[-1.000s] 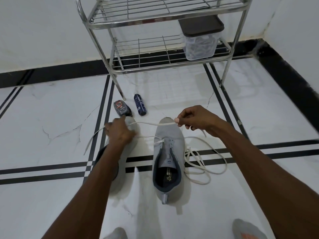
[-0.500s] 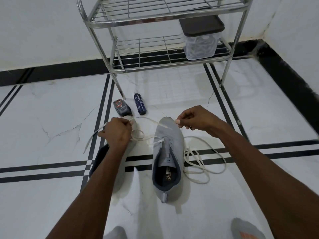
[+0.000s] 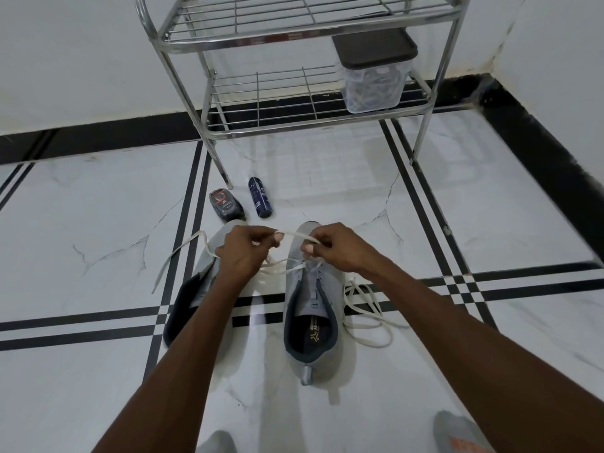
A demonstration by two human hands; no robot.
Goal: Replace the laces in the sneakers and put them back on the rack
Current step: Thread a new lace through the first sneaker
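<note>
Between the left hand (image 3: 243, 248) and right hand (image 3: 330, 246), both pinching it, the white lace (image 3: 295, 234) should be kept taut over the grey sneaker (image 3: 310, 302).

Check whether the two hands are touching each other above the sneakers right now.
Apart. The head view shows a stretch of white lace spanning an open gap between the left hand and right hand, each pinching it.

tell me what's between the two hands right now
In the head view, a short stretch of white lace runs between the left hand and the right hand, each pinching it above the toe of the right grey sneaker.
</note>
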